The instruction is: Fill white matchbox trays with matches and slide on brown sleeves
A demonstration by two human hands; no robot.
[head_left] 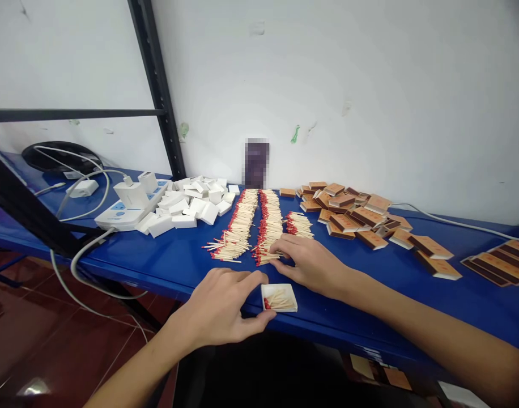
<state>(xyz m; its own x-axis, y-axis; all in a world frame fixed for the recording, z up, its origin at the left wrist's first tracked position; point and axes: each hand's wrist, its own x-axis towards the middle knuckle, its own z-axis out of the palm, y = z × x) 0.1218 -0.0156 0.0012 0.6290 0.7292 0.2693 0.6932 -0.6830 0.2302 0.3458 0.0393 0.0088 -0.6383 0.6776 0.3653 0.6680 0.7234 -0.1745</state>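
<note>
My left hand (pixel 225 306) grips a small white matchbox tray (pixel 279 298) at the near edge of the blue table (pixel 166 258); a few red-tipped matches lie in the tray. My right hand (pixel 308 262) reaches over the tray, its fingertips pinched on matches at the near end of the middle row of red-tipped matches (pixel 268 224). Another row of matches (pixel 238 226) lies to the left and a smaller bunch of matches (pixel 298 224) to the right.
A heap of white inner trays (pixel 191 207) lies at the back left beside a white power strip (pixel 127 207) with chargers and cables. Brown matchbox sleeves (pixel 353 212) are piled at the back right, with more sleeves (pixel 495 263) at the far right. A black rack post (pixel 157 85) rises on the left.
</note>
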